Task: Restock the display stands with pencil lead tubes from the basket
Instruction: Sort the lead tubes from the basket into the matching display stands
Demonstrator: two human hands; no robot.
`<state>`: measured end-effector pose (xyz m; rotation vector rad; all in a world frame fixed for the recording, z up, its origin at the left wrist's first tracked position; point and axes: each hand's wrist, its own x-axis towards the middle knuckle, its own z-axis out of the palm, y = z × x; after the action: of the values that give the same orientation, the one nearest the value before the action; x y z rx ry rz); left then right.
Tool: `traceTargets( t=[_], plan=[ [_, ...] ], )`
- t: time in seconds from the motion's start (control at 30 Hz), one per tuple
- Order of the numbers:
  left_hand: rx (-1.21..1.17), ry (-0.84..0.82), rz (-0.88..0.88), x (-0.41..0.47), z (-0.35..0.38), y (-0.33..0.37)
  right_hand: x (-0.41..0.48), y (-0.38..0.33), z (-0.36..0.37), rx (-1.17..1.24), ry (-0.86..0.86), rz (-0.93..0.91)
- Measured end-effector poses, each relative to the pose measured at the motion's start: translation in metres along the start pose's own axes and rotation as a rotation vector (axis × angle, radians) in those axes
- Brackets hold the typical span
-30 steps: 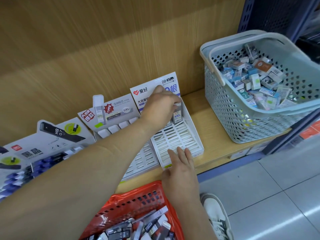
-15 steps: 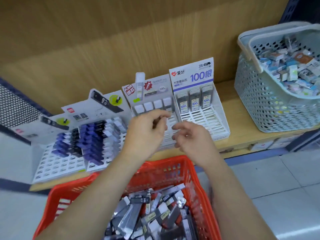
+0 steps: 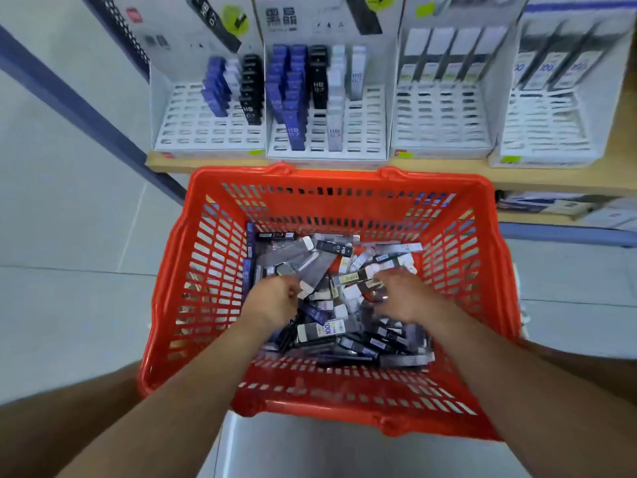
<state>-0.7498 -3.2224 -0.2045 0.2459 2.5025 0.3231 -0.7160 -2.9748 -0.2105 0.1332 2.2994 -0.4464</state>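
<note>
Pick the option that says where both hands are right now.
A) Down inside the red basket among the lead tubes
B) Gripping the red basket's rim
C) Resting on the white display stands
A: the left hand and the right hand are both down inside the red basket, among the loose lead tubes, away from the display stands on the shelf.

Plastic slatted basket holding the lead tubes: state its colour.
The slatted plastic basket is red-orange, seen in the head view.
</note>
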Motion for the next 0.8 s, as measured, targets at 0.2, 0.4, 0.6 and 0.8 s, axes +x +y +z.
traceTargets(
  t=[0.2,0.4,0.6,0.8],
  plan=[
    [0.107,-0.222,0.041,0.010,0.051,-0.006,-0.009,0.006,0.053,-0.256,-0.077,0.020],
    [0.362,-0.253,0.242,0.006,0.066,0.000,0.000,-0.015,0.069,-0.280,-0.019,-0.038],
    [-0.035,-0.191,0.122,0.015,0.047,-0.012,0.008,-0.003,0.068,0.119,-0.009,-0.006],
    [-0.875,-0.172,-0.211,0.009,0.014,-0.009,0.013,-0.013,0.037,0.890,0.020,0.246]
  ],
)
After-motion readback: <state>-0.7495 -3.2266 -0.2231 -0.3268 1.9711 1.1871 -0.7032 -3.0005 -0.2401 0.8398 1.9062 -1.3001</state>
